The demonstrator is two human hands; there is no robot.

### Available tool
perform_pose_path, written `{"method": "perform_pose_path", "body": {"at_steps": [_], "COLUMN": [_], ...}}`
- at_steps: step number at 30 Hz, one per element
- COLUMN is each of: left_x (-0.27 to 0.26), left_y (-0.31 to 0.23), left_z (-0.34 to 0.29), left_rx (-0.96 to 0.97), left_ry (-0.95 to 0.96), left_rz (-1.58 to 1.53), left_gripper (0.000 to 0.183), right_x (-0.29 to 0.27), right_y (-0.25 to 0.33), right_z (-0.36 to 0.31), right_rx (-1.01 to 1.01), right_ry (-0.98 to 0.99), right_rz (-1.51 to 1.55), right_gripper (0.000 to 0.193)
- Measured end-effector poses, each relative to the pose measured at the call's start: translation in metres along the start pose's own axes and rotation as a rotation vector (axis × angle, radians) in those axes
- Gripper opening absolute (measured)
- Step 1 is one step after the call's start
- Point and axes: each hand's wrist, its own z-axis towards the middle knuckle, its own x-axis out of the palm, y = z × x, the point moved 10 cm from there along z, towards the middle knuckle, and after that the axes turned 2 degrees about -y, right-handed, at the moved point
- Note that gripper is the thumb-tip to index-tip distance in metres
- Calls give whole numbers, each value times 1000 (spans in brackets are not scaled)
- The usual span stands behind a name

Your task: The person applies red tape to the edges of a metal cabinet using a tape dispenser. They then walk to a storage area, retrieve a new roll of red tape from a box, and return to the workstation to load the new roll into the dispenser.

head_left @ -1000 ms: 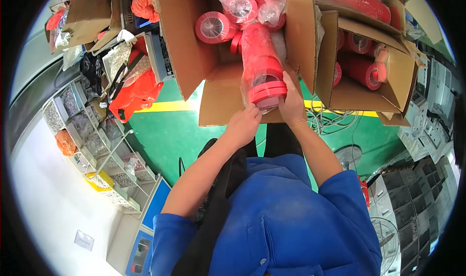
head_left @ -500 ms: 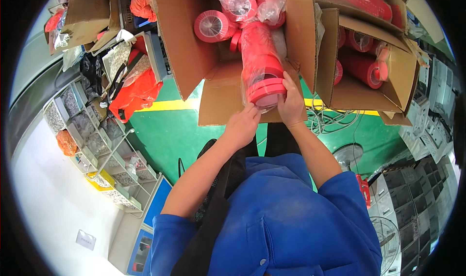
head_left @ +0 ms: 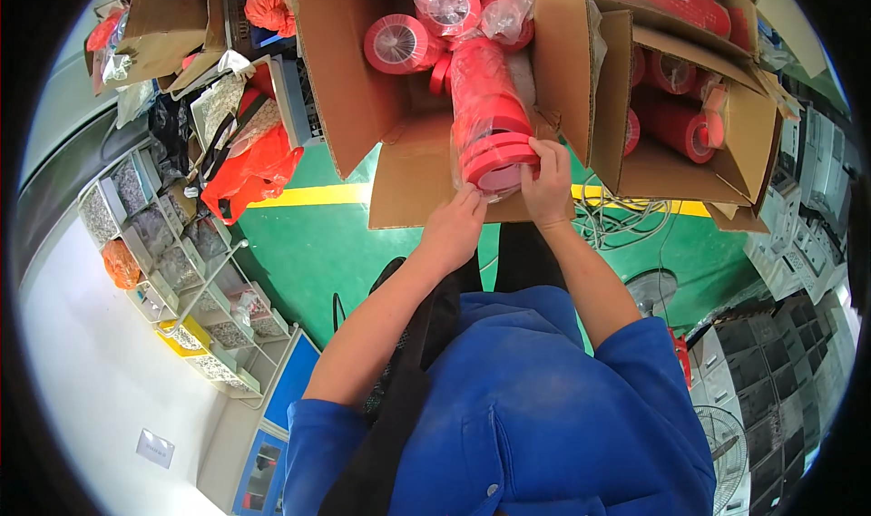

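A long stack of red tape rolls (head_left: 490, 90) in a clear plastic sleeve leans out of an open cardboard box (head_left: 417, 167) toward me. At its near end, two rolls sit slightly apart from the rest, and the nearest tape roll (head_left: 501, 158) shows its pale core. My right hand (head_left: 547, 185) is closed on the right rim of these end rolls, thumb toward the core. My left hand (head_left: 452, 230) pinches at the lower left, where the sleeve's loose plastic edge lies; its fingertips partly hide what they hold. More wrapped red rolls (head_left: 396, 43) lie deeper in the box.
On the right stands another open carton (head_left: 689, 189) with wrapped red rolls. Coiled grey cable (head_left: 612, 226) lies on the green floor beneath it. To the left are a rack of small-parts bins (head_left: 172, 262) and a red plastic bag (head_left: 254, 171). A fan (head_left: 721, 443) stands lower right.
The near-end rolls have tilted a little, showing more of the nearest core. My right hand has shifted slightly with them; my left hand stays near the sleeve's edge.
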Motion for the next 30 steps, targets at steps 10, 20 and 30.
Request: {"method": "perform_pose_path", "body": {"at_steps": [10, 20, 30], "left_x": [-2, -5, -3], "left_y": [-1, -3, -12], "left_z": [3, 0, -1], "left_rx": [-38, -29, -28], "left_ry": [-58, -133, -203], "left_rz": [-55, 44, 106], "left_gripper": [50, 56, 57], "right_x": [53, 33, 6], "right_y": [-24, -6, 0], "right_z": [38, 27, 33], "right_rx": [95, 10, -78], "right_ry": [158, 109, 11], "right_rz": [-251, -211, -171], "right_gripper": [40, 51, 52]}}
